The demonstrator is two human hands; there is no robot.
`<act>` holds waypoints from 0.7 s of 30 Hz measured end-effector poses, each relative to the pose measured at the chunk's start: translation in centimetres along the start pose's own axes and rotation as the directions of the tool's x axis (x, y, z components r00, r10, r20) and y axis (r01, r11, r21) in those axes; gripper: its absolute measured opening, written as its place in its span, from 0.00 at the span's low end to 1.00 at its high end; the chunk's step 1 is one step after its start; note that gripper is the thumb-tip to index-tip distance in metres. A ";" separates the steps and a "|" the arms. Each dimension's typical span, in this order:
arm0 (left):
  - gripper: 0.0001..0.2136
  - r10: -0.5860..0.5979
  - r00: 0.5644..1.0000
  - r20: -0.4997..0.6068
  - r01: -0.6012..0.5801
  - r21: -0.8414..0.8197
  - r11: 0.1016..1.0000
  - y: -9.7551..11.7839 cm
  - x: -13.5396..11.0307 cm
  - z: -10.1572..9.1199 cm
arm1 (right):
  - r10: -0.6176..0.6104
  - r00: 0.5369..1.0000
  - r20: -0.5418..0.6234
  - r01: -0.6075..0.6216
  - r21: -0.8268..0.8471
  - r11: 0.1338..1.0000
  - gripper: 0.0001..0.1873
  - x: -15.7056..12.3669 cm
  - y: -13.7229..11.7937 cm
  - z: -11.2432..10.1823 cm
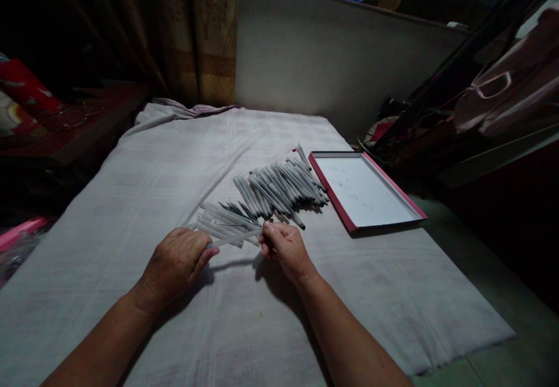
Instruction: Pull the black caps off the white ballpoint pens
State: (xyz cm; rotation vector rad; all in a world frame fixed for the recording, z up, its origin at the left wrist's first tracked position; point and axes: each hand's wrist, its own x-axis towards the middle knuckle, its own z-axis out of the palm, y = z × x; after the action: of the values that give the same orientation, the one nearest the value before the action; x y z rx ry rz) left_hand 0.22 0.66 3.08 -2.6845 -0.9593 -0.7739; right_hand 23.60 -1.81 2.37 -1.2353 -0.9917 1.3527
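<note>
Dim light falls on a pale, wrinkled cloth [362, 294] spread over a wide flat surface, with a patterned curtain [216, 32] and a plain light wall [332, 49] behind it. Over the near part of the cloth, one slim tube [238, 238] spans the two hands — straight, whitish and see-through, rising slightly toward its right end. The left hand [177, 259] curls over the left end, fingers folded in and the thumb pointing along the tube; how tightly the fingertips press is hidden. The right hand [286, 247] pinches the other end between thumb and forefinger, with the remaining fingers bent underneath.

Just beyond the held tube lie similar loose tubes [222, 221], side by side on a slant, with thin dark refills [239, 208] beside them. Farther off to the right sits a bigger heap of pens [283, 186] — cloudy barrels, many with dark ends. Next to the heap rests a shallow box [384, 201], reddish-pink along its sides, its white inside marked with faint dark scribbles.
</note>
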 end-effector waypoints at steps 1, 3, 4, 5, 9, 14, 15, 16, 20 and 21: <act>0.20 -0.018 1.000 0.010 0.018 -0.037 0.999 -0.1 -0.2 0.1 | -0.024 1.000 0.008 0.024 -0.006 1.000 0.32 0.0 0.1 0.0; 0.20 -0.072 0.996 0.048 0.078 -0.125 0.989 -0.3 -0.5 0.2 | -0.069 0.997 0.031 0.070 -0.020 0.997 0.32 -0.1 0.1 -0.1; 0.20 -0.103 0.992 0.072 0.114 -0.170 0.979 -0.3 -0.7 0.1 | -0.091 0.995 0.043 0.092 -0.029 0.995 0.32 -0.1 0.1 -0.1; 0.21 -0.133 0.986 0.100 0.152 -0.211 0.966 -0.4 -0.8 0.1 | -0.113 0.992 0.055 0.115 -0.040 0.993 0.31 -0.2 0.1 -0.1; 0.23 -0.244 0.946 0.214 0.308 -0.354 0.883 -0.4 -0.6 -0.6 | -0.206 0.972 0.109 0.215 -0.074 0.974 0.29 -0.4 0.0 -0.2; 0.26 -0.345 0.830 0.438 0.551 -0.545 0.633 -0.3 -0.4 -1.1 | -0.258 0.952 0.167 0.270 -0.048 0.962 0.26 -0.5 0.2 -0.3; 0.26 -0.346 0.805 0.481 0.587 -0.569 0.576 -0.3 -0.4 -1.0 | -0.260 0.949 0.180 0.273 -0.049 0.961 0.25 -0.5 0.2 -0.3; 0.27 -0.345 0.787 0.512 0.613 -0.582 0.534 -0.4 -0.5 -1.0 | -0.259 0.947 0.189 0.273 -0.050 0.961 0.24 -0.4 0.3 -0.4; 0.25 -0.373 0.814 0.444 0.575 -0.531 0.622 -0.5 -0.5 -0.8 | -0.213 0.955 0.206 0.235 -0.087 0.968 0.20 -0.2 0.5 -0.8; 0.23 -0.370 0.842 0.393 0.533 -0.495 0.687 -0.5 -0.5 -0.7 | -0.193 0.957 0.218 0.223 -0.124 0.967 0.19 -0.1 0.5 -0.9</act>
State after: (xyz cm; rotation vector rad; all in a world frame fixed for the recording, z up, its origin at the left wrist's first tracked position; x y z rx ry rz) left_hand -0.74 0.54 3.43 -3.1705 -1.7729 -0.9458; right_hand 24.41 -2.09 1.78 -1.0780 -1.3496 1.2743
